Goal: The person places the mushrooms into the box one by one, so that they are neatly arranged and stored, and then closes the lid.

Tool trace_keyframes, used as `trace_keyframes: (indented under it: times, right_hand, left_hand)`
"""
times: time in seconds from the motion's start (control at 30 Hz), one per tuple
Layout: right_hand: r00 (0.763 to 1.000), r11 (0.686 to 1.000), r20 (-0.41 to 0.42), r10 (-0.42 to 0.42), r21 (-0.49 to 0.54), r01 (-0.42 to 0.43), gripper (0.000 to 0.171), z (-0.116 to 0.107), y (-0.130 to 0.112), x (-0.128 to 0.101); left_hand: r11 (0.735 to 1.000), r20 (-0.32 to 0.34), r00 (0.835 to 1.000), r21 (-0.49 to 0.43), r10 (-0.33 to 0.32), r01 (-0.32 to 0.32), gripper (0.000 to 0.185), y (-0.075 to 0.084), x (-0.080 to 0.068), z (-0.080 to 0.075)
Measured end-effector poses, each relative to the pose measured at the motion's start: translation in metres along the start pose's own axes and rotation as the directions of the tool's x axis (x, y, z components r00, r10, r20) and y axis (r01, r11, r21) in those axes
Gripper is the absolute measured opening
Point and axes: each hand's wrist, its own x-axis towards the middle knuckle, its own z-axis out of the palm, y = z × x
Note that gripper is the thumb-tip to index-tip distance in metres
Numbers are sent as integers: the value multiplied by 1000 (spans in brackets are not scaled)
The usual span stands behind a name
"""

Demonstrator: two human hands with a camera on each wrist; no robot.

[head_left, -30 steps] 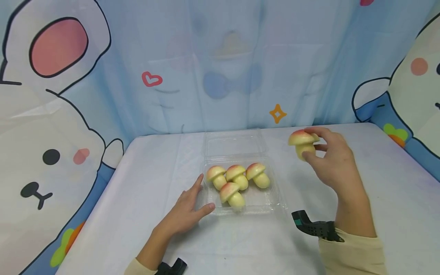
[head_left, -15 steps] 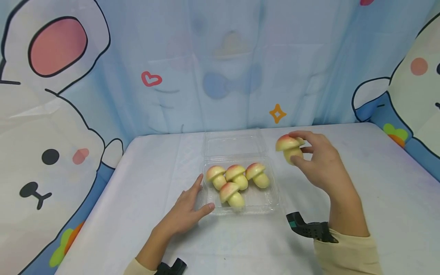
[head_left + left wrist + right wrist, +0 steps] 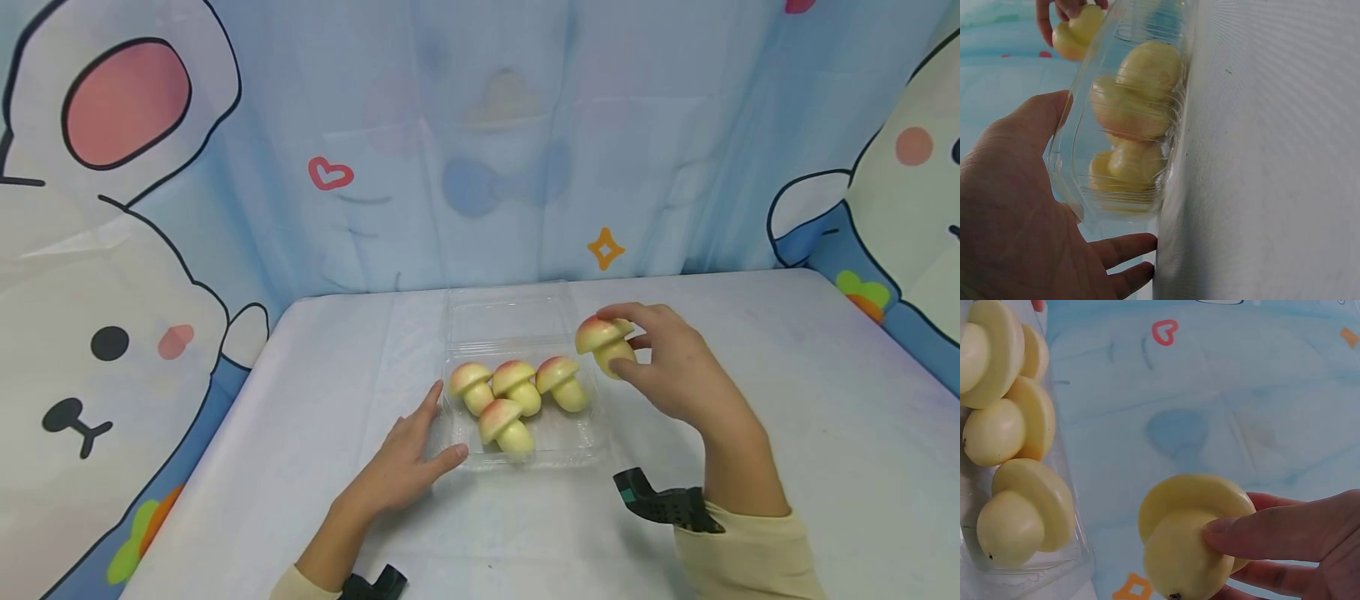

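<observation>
A clear plastic clamshell tray [image 3: 583,450] lies open on the white table, its lid [image 3: 510,312] flat behind it. Inside lie several mushroom-shaped buns [image 3: 514,387], yellow with pink-tinted caps, also seen through the tray wall [image 3: 1141,112] and in the right wrist view [image 3: 1010,419]. My right hand [image 3: 671,371] pinches one more mushroom bun [image 3: 603,343] [image 3: 1188,540] between thumb and fingers, just above the tray's right rear corner. My left hand [image 3: 408,458] [image 3: 1029,206] rests flat on the table with straight fingers touching the tray's left front edge.
A blue cartoon-printed curtain [image 3: 487,142] surrounds the table on the back and both sides. Black wrist-camera mounts [image 3: 663,504] sit on my forearms. White tablecloth [image 3: 825,400] stretches to the right of the tray.
My right hand has carried the held mushroom bun leftward and down, from over the table right of the tray to the tray's right rear corner. The left hand has stayed put.
</observation>
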Motion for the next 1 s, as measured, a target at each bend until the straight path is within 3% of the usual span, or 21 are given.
trace_keyframes:
  times: [0.43, 1.0]
  right_hand:
    - [986, 997, 148, -74, -10, 77, 50, 13, -5, 2]
    - [955, 996, 288, -76, -24, 86, 53, 26, -15, 4]
  left_hand:
    - [1000, -2, 1000, 2, -2, 2, 93, 2, 0, 0]
    - [1000, -12, 1000, 1, 7, -7, 91, 3, 0, 0]
